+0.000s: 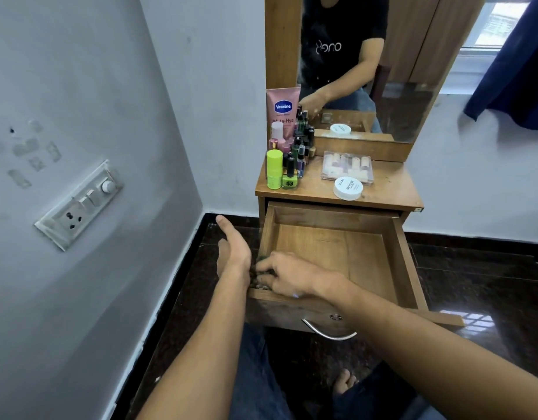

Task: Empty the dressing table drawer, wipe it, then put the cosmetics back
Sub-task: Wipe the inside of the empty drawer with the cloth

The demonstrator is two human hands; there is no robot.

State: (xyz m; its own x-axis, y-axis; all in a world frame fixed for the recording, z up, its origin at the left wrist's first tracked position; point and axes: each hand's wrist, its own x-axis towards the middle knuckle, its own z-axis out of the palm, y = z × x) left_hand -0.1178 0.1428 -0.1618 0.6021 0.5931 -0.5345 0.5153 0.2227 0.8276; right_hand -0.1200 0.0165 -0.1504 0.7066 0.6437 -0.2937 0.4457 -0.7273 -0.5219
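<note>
One drawer (337,247) stands pulled out of the table (389,189), and its wooden floor shows bare except at the front left corner. There the right hand (287,275) reaches in, its fingers curled down onto a dark speckled clump (258,281) with a touch of green; what the clump is cannot be told. The left hand (233,247) is just outside the drawer's left wall, flat and released, fingers straight, holding nothing. One curved metal handle (328,331) sits on the drawer front, below a small keyhole.

All the cosmetics stand on the tabletop. One pink tube (283,113) reads "Vaseline" and below that "Gluta-Hya". In front of it are one pink bottle (277,134) with a white cap, one lime stick (274,168) and one lime polish bottle (290,178) with a black cap and a black emblem. Behind these a tight cluster (301,147) of small dark-capped bottles is too crowded to count. One clear box (347,166) holds pale tubes, their number unclear. Touching its front edge is one white jar (348,188) whose lid reads "NAIL POLISH"; the brand line beside it is too small to be sure of.

One mirror (413,86) shows a black shirt with reversed white lettering. One switch panel (80,204) on the left wall carries a socket, two rockers and a dial.
</note>
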